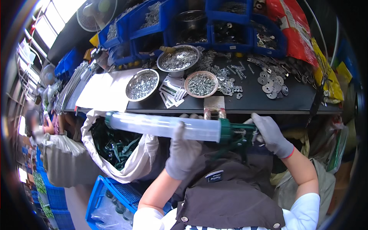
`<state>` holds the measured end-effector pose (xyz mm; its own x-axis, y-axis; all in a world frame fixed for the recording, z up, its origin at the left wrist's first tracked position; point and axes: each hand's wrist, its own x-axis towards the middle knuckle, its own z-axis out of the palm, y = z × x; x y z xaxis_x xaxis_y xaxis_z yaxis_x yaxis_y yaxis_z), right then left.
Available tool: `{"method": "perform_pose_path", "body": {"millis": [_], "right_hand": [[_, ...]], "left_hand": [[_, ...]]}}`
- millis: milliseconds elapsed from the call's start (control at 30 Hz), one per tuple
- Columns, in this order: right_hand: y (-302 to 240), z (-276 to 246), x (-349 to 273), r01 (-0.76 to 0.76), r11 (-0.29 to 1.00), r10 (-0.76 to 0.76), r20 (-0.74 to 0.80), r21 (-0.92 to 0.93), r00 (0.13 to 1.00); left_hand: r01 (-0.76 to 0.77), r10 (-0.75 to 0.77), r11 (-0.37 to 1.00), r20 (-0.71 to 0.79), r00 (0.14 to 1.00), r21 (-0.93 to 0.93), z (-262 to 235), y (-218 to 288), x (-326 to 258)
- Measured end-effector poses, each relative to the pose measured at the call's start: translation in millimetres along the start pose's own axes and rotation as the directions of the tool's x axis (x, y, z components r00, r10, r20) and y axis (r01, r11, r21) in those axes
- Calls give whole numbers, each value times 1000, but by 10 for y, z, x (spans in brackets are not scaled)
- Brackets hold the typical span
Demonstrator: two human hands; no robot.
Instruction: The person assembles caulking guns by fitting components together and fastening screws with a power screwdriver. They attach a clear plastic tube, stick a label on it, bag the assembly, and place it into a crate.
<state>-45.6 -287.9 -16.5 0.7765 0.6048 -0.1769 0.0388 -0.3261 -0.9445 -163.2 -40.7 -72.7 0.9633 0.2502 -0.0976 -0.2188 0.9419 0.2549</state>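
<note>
A caulking gun (165,125) with a clear plastic barrel and green end parts lies level across my front, just off the table's near edge. My left hand (183,149), in a grey glove, wraps round the barrel right of its middle. At the barrel's right end sits the green handle and trigger part (238,135). My right hand (271,135), also gloved, is closed at the rear of that part, by the rod end. What its fingertips pinch there is too small to make out.
On the black table (264,105) stand a steel bowl (142,85), a raised steel bowl (178,58) and a pink bowl (201,84) of small metal parts. Loose washers (273,82) lie right. Blue bins (230,36) line the back. A white sack (149,153) of green parts hangs left, above a blue crate (100,195).
</note>
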Motion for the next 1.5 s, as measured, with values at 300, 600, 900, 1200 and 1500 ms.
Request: {"method": "perform_pose_path", "body": {"millis": [300, 600, 900, 1200, 1500], "right_hand": [[1658, -673, 24, -217, 675, 98, -206, -705, 974], [-197, 213, 444, 351, 713, -509, -103, -607, 855], [-797, 1664, 2361, 319, 64, -403, 268, -946, 875], [-627, 1512, 2654, 350, 411, -379, 192, -842, 905], [-707, 1398, 2682, 446, 428, -391, 283, -786, 876]], "left_hand": [[736, -642, 576, -361, 677, 356, -463, -595, -144], [-336, 469, -427, 523, 712, 840, -466, 541, 551], [-163, 575, -596, 559, 597, 787, -537, 755, 799], [-253, 416, -645, 609, 676, 721, -624, 881, 1038], [-295, 305, -715, 662, 685, 634, -687, 821, 1212]]}}
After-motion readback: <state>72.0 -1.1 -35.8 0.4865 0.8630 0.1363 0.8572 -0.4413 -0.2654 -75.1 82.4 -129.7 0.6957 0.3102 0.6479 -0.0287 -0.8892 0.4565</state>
